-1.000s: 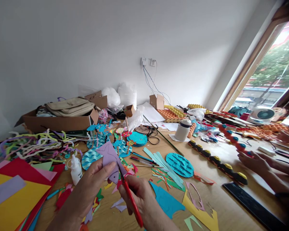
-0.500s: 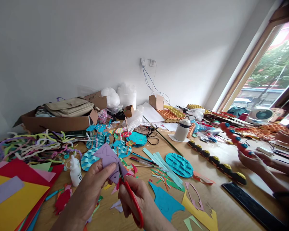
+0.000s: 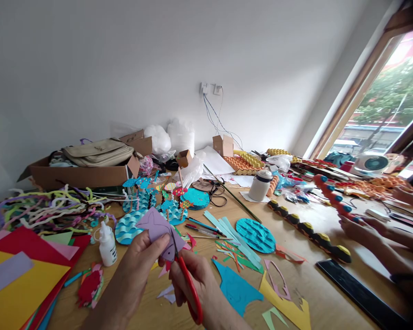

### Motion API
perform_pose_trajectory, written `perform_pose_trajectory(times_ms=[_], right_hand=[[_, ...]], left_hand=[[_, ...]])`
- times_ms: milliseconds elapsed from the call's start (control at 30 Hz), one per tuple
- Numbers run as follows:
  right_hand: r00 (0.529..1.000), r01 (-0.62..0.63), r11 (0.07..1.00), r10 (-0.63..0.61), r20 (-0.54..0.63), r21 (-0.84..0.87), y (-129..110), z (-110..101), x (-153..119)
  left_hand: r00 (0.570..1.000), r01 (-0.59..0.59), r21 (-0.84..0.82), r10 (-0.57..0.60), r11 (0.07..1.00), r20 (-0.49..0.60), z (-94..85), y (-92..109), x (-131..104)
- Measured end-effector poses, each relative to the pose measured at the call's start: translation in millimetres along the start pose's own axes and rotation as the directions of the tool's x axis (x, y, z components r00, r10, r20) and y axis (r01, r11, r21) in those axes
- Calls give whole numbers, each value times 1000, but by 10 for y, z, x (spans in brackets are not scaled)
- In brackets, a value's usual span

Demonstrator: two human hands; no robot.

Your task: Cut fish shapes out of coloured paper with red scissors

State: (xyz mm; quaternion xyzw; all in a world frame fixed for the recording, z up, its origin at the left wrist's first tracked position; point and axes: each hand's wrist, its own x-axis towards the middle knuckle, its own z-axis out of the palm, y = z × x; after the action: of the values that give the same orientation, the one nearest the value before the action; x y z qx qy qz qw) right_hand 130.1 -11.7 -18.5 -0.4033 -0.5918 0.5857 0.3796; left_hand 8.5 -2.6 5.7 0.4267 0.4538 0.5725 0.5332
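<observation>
Pinched in my left hand [image 3: 142, 256] is a piece of purple paper [image 3: 158, 224] with a fish outline drawn on it. My right hand [image 3: 196, 279] grips red-handled scissors [image 3: 191, 286], whose dark blades lie at the paper's right part, along the drawn line. Both hands are close together above the table. Beneath them lie small paper scraps, including a pale purple one [image 3: 167, 293]. To the left of my left hand stands a white glue bottle [image 3: 108, 245]. A blue paper offcut [image 3: 239, 286] lies right of my right hand.
Coloured paper sheets [image 3: 37, 284] and pipe cleaners [image 3: 55, 208] lie left. Behind my hands stand blue discs with paper fish [image 3: 168, 201]. A painted egg-carton strip [image 3: 308, 229] and dark phone-like slab [image 3: 358, 288] are right, near another person's hands [image 3: 365, 229] holding an orange strip [image 3: 333, 197].
The purple paper has shifted slightly right and down and tilted a little in my left hand. The scissors have moved slightly with it. Both hands keep their hold.
</observation>
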Motion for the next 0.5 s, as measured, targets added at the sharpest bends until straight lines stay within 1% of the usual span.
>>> perform_pose_trajectory(times_ms=[233,400,500], right_hand=[[999,24,998,-22,-29,59,-7,25,10],[999,17,999,-15,-37,39,-26,33,6],[999,12,1000,-11,-37,23,-29,28,4]], left_hand=[[1000,-3,6,3,1000,-20,40,27,-26],[1000,-14,29,15,999,-23,36,-5,7],[1000,-21,24,21,999,-7,28,-12,17]])
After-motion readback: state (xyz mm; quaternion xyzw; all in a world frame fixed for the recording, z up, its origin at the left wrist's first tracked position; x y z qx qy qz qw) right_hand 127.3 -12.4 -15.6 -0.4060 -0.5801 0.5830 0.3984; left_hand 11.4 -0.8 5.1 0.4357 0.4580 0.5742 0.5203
